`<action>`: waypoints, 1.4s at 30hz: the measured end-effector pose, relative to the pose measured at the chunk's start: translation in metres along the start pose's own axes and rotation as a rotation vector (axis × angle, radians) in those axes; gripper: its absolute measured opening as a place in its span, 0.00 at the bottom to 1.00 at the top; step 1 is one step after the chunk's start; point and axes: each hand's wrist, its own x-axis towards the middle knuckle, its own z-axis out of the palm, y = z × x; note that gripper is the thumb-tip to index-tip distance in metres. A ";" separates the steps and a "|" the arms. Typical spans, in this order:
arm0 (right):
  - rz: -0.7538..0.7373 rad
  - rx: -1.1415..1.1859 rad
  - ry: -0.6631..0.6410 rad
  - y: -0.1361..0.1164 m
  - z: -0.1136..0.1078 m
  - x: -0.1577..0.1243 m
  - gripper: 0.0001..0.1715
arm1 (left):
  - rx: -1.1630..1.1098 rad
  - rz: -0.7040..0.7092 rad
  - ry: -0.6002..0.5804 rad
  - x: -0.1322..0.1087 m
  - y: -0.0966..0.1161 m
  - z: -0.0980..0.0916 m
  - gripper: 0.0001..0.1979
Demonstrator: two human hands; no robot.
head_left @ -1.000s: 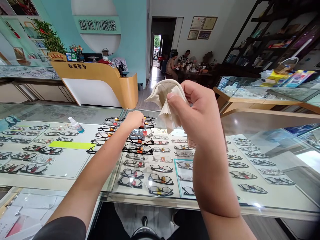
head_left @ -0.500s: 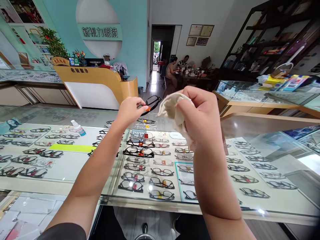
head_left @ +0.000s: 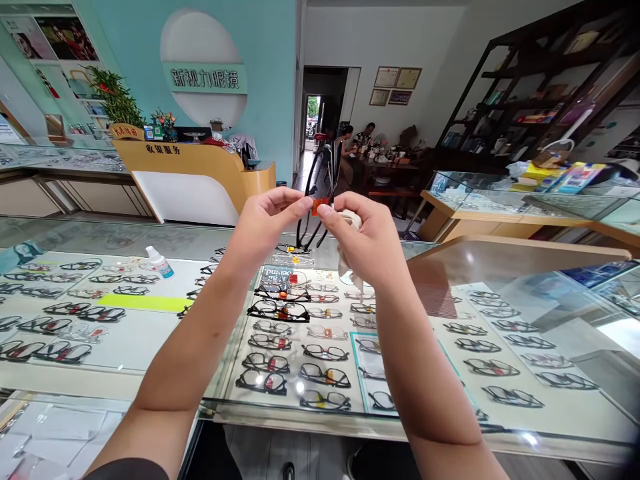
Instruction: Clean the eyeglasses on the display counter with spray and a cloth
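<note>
Black-framed glasses [head_left: 309,183] are held upright on edge above the glass display case, an orange tag [head_left: 318,206] at their middle. My left hand [head_left: 273,217] pinches the tag's left side between thumb and fingers. On the other side, my right hand [head_left: 363,233] has its thumb and finger at the tag, with a cream cloth [head_left: 350,219] bunched in its palm and hanging below. Rows of glasses [head_left: 325,352] lie in the case beneath both hands.
A small spray bottle [head_left: 160,263] stands on the case at the left. Behind are a wooden counter [head_left: 200,160], a right-hand display cabinet [head_left: 465,200] and two people [head_left: 367,133] seated at a table.
The glasses have turned from lying sideways to upright. My right hand has moved left and down to meet them, its cloth now tucked in the palm. The view has tilted slightly.
</note>
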 end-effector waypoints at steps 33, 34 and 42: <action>-0.043 -0.015 0.123 0.005 -0.017 -0.004 0.32 | 1.429 -0.551 -0.961 0.006 -0.126 0.014 0.19; -0.048 -0.020 0.120 0.005 -0.017 -0.004 0.32 | 1.443 -0.538 -0.962 0.005 -0.128 0.015 0.19; -0.047 -0.041 0.127 0.000 -0.017 -0.004 0.31 | 1.488 -0.426 -0.947 0.003 -0.127 0.021 0.10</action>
